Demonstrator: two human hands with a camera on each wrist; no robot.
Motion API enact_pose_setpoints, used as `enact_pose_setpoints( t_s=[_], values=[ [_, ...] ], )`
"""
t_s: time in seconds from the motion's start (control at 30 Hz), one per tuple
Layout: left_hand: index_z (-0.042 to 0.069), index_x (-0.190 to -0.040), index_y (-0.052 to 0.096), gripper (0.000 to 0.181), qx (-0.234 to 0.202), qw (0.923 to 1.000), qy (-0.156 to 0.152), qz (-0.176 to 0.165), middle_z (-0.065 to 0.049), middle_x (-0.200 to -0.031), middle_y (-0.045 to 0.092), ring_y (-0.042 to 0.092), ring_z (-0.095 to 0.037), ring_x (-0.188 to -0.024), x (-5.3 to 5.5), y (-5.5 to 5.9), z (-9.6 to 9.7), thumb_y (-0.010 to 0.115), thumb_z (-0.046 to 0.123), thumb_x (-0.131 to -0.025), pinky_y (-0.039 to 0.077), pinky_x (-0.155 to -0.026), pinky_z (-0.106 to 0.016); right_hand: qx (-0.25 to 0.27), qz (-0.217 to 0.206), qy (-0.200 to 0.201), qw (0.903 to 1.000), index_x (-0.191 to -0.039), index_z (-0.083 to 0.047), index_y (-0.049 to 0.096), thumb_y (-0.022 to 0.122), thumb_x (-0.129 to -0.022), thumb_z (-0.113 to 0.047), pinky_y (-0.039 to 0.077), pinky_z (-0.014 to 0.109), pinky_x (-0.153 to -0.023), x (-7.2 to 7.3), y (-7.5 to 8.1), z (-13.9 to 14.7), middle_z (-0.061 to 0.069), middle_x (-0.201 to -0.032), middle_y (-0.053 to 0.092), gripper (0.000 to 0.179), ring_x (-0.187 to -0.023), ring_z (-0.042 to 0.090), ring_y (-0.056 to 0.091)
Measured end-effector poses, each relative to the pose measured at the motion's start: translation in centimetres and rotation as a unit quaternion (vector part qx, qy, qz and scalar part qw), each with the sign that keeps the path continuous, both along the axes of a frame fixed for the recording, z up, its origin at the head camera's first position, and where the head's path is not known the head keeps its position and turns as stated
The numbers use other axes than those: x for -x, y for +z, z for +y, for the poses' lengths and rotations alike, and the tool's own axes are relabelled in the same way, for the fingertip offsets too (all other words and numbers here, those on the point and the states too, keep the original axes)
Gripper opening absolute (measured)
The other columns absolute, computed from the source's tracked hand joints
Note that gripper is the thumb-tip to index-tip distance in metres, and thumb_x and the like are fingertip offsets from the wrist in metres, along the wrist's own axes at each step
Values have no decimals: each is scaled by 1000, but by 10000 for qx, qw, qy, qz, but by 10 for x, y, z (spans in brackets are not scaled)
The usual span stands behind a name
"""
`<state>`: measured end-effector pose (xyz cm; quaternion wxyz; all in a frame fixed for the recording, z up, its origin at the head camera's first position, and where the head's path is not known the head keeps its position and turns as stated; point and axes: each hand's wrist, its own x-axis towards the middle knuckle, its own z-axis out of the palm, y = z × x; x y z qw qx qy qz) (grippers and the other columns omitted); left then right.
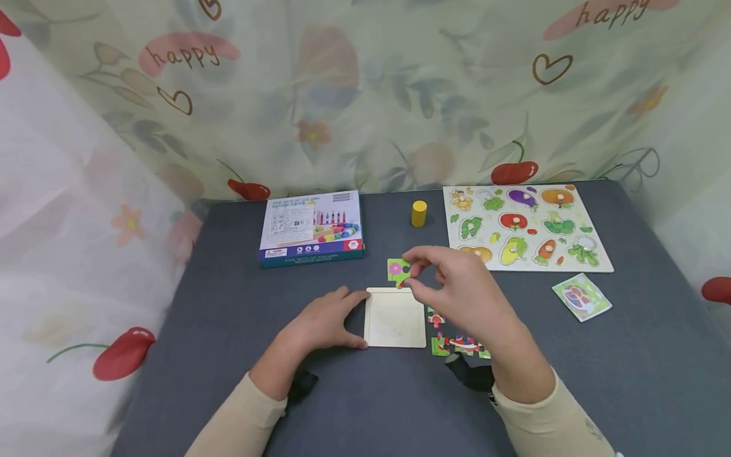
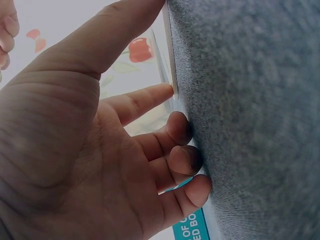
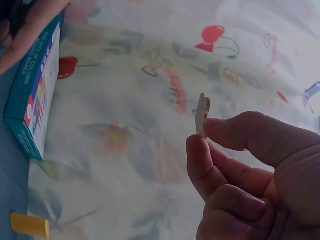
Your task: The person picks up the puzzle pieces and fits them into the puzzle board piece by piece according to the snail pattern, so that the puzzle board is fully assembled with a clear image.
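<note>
My right hand (image 1: 459, 285) pinches a green puzzle piece (image 1: 395, 271) with a pink flower between thumb and forefinger, above the far edge of a pale wooden puzzle tray (image 1: 395, 318). The right wrist view shows this thin piece (image 3: 201, 115) nearly edge-on. At the tray's left side, my left hand (image 1: 325, 320) touches the frame with thumb and forefinger spread apart. Its other fingers rest loosely on the cloth in the left wrist view. Several puzzle pieces (image 1: 457, 344) lie right of the tray, partly hidden by the right hand and wrist camera.
A boxed set (image 1: 311, 228) stands at the back left, with a yellow cylinder (image 1: 419, 214) to its right. A vegetable puzzle board (image 1: 528, 228) lies at the back right. Nearer, a square picture card or puzzle (image 1: 582, 297) sits on the dark tablecloth (image 1: 228, 317).
</note>
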<state>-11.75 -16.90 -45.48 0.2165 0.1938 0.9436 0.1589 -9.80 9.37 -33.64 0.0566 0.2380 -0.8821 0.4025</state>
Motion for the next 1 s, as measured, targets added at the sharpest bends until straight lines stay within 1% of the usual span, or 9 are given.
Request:
enact_pose_setpoints(
  t_s=[0.2,0.37,0.53,0.73,0.9,1.0],
  values=[
    [21,-156,45,100,-6,10000,34,2,-9,-134,55,54,-27,-113,1,-1,0,88,58,-73,47,-98,-51,-232,-167,39,9996,-116,-9,74,80,-86,-3,36,29,-51,1,-9,-15,-8,-89,69,31,-50,11,40],
    [22,-157,43,101,45,10000,51,-25,-11,-136,55,54,-29,-115,2,-1,0,87,60,-74,47,-99,-53,-413,-224,33,9989,-115,-12,75,80,-86,-6,37,29,-52,2,-17,-23,-10,-88,68,30,-55,11,42],
    [24,-157,43,100,51,10000,29,-19,-12,-137,54,54,-30,-116,1,-1,-1,86,61,-74,47,-99,-55,-548,-477,56,9973,-114,-12,75,79,-87,-6,39,31,-54,10,-26,-28,-9,-86,67,28,-55,12,43],
    [27,-159,41,99,49,10000,20,-66,-12,-138,54,54,-30,-116,1,0,-1,83,62,-77,47,-98,-55,-766,-893,3,9931,-114,-11,76,81,-88,-9,42,31,-56,21,-40,-33,-8,-83,66,27,-60,13,49],
    [27,-158,42,97,50,10000,18,-74,-13,-139,53,54,-30,-116,1,0,-1,82,62,-78,47,-98,-55,-851,-986,30,9915,-113,-10,76,80,-89,-10,44,31,-60,28,-49,-34,-9,-81,65,24,-68,12,54],
    [26,-158,42,97,40,10000,9,-55,-12,-135,55,54,-28,-112,2,-1,0,82,62,-78,49,-95,-52,-862,-1043,39,9908,-113,-9,76,80,-89,-11,46,31,-63,31,-55,-35,-9,-81,66,25,-74,13,57]
  ],
)
